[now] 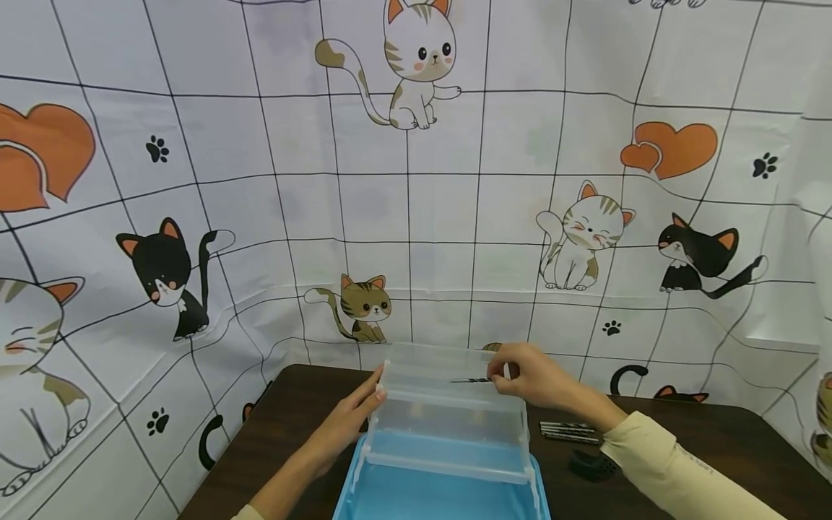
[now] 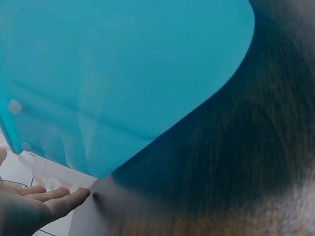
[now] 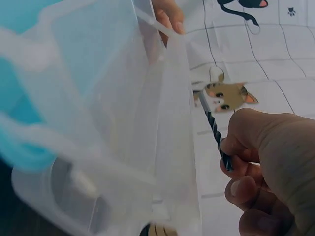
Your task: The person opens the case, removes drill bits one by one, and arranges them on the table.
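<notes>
A drill bit (image 3: 215,132) with a dark twisted body and a pale shank is pinched between the thumb and fingers of my right hand (image 1: 529,372). It lies level above the upper clear tray (image 1: 422,372) of a blue storage box (image 1: 435,495). The box stands open, its clear trays raised in steps at the back. My left hand (image 1: 347,415) is at the left end of the upper tray and touches its edge. In the left wrist view the left fingers (image 2: 64,201) are fairly straight, below the box's blue side.
Several more drill bits (image 1: 570,432) lie side by side on the dark wooden table (image 1: 698,448), right of the box. A black object (image 1: 593,466) sits in front of them, partly beside the right sleeve. Behind the table hangs a white cloth (image 1: 442,209) printed with cats.
</notes>
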Demonstrator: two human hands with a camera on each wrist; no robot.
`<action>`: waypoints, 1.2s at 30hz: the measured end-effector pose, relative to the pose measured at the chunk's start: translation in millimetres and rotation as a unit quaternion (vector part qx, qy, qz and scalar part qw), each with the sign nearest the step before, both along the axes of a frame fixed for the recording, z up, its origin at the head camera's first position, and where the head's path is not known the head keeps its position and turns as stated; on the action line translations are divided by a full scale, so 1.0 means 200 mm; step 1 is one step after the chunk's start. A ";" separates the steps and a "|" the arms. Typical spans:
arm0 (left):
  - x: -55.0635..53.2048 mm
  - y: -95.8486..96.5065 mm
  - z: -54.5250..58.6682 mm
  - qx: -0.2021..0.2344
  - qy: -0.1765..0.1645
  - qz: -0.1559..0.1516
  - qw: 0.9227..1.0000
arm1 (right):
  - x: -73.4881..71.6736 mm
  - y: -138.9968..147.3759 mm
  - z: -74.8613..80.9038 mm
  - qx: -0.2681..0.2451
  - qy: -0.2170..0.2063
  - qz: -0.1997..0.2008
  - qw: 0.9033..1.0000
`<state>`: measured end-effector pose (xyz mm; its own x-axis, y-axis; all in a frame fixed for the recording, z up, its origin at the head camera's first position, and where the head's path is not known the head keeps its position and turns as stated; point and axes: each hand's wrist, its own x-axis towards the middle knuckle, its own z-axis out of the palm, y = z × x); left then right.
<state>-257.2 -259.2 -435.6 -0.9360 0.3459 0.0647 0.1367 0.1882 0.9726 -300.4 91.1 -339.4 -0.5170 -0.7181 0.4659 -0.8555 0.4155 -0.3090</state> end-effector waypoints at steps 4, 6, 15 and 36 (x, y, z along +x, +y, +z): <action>-0.01 0.00 0.00 -0.001 0.001 -0.001 1.000 | 0.02 0.11 -0.01 -0.014 -0.009 -0.030 0.999; -0.02 0.01 0.00 -0.002 0.003 0.001 1.000 | 0.04 0.17 -0.01 -0.021 -0.016 -0.041 0.999; -0.04 0.01 0.03 -0.004 0.008 -0.002 1.000 | 0.10 0.44 -0.04 -0.046 0.006 -0.110 0.993; -0.01 -0.01 0.00 0.001 -0.015 0.002 1.000 | 0.02 0.81 -0.57 -0.043 -0.131 -0.145 0.980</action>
<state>-259.2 -261.8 -435.1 -0.9392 0.3412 0.0380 0.1071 0.1859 0.9767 -296.5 253.6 -452.8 -0.8031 -0.4873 0.3429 -0.5925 0.5919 -0.5465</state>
